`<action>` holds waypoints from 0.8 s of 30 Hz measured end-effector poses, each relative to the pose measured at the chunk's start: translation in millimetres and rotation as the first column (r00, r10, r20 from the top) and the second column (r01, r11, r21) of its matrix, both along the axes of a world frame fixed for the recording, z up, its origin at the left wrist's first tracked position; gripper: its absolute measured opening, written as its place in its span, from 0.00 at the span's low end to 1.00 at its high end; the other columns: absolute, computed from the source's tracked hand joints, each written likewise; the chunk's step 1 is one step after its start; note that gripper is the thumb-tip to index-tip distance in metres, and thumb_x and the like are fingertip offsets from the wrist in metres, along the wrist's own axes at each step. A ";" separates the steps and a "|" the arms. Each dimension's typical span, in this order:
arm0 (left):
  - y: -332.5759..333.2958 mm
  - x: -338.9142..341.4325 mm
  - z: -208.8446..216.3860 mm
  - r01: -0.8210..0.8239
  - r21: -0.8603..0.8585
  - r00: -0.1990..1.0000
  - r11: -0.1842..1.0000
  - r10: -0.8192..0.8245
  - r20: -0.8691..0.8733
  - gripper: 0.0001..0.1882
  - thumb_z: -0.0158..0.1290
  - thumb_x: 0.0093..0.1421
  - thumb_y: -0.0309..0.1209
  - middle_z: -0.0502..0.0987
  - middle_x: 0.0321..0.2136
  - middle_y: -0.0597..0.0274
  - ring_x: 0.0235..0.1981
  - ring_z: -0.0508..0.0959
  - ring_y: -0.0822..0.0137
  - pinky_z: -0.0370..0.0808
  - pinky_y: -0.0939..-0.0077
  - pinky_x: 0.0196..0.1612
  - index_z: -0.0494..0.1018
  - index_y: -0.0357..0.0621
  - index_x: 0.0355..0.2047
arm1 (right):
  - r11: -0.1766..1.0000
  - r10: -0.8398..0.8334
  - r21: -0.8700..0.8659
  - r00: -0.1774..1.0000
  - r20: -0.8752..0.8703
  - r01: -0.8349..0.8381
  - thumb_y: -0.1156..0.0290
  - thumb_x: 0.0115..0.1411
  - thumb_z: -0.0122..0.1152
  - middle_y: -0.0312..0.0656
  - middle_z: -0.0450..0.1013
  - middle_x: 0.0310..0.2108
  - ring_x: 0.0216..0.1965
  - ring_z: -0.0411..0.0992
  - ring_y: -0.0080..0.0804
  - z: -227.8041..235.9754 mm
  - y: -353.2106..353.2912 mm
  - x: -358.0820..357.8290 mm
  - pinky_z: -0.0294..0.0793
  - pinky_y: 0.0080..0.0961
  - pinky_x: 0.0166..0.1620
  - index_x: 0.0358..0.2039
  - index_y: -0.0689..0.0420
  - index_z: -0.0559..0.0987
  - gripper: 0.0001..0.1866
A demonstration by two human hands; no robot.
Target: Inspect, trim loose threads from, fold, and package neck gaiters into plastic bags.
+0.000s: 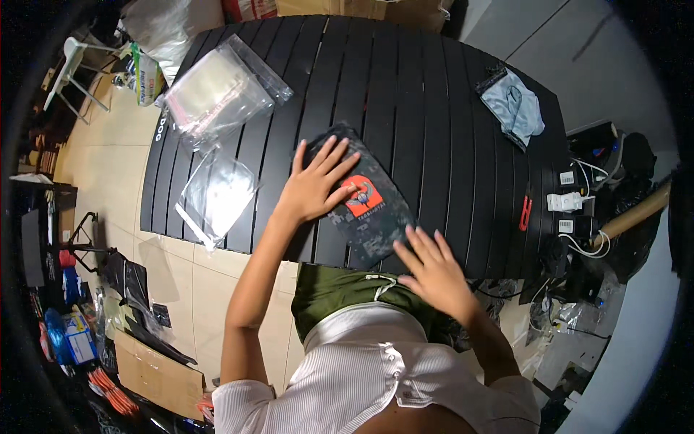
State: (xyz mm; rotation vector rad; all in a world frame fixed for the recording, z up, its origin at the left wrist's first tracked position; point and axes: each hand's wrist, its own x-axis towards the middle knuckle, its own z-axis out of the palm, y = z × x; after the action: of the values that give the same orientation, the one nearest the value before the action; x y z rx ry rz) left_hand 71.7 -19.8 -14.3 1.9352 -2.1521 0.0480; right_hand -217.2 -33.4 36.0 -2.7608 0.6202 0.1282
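A dark patterned cloth with a red emblem lies flat and slantwise on the black slatted table, near its front edge. My left hand rests open on the cloth's upper left part, fingers spread, the thumb reaching onto the red emblem. At the lower right corner of the cloth is my right hand, also open, with its fingertips at the cloth's edge. Neither hand grips anything. Left of the cloth lies a single clear plastic sleeve, partly over the table's front edge. Beyond it sits a stack of clear plastic bags.
A light grey-blue cloth piece with black edges lies at the table's far right. Nearer on that side is a red cutter. White chargers with cables sit at the right edge. A flattened cardboard piece lies on the floor, lower left.
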 end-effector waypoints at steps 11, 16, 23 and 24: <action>59.9 -57.4 35.3 0.300 0.072 0.933 0.951 -0.277 -0.228 0.33 0.49 0.51 0.52 0.60 0.57 0.61 0.60 0.56 0.63 0.49 0.57 0.60 0.62 0.50 0.54 | 0.996 0.088 -0.025 0.981 0.172 -0.085 0.59 0.47 0.60 0.44 0.55 0.58 0.60 0.51 0.41 -31.1 3.2 -2.3 0.46 0.46 0.60 0.55 0.52 0.63 0.34; 99.5 -69.3 7.2 0.248 0.169 0.966 0.954 -0.257 0.029 0.35 0.55 0.46 0.38 0.55 0.59 0.64 0.61 0.54 0.62 0.49 0.54 0.60 0.58 0.60 0.57 | 0.985 0.123 -0.137 0.978 0.166 -0.101 0.64 0.45 0.60 0.40 0.56 0.58 0.60 0.53 0.36 -42.6 5.5 -5.2 0.48 0.44 0.60 0.54 0.52 0.64 0.33; 110.4 -62.6 22.0 0.315 0.190 0.925 0.930 -0.256 -0.281 0.37 0.57 0.39 0.32 0.59 0.57 0.64 0.59 0.57 0.63 0.50 0.56 0.60 0.62 0.57 0.54 | 0.987 0.162 -0.046 0.922 0.352 -0.156 0.72 0.46 0.58 0.38 0.69 0.48 0.54 0.61 0.36 -26.5 7.6 -10.4 0.58 0.40 0.56 0.41 0.55 0.76 0.18; 113.0 -62.0 21.1 0.306 0.058 0.910 0.950 -0.274 -0.311 0.31 0.56 0.39 0.32 0.67 0.49 0.63 0.52 0.65 0.62 0.54 0.57 0.58 0.68 0.51 0.48 | 0.987 0.161 -0.046 0.922 0.353 -0.155 0.72 0.46 0.58 0.38 0.69 0.48 0.54 0.61 0.36 -20.4 6.7 -10.7 0.58 0.40 0.56 0.41 0.55 0.76 0.18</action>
State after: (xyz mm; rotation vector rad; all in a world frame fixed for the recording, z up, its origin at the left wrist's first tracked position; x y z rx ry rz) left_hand 9.8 93.2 6.8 1.5293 -2.2394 -0.3964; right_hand -227.9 -26.7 15.5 -2.7458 0.3021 -0.3385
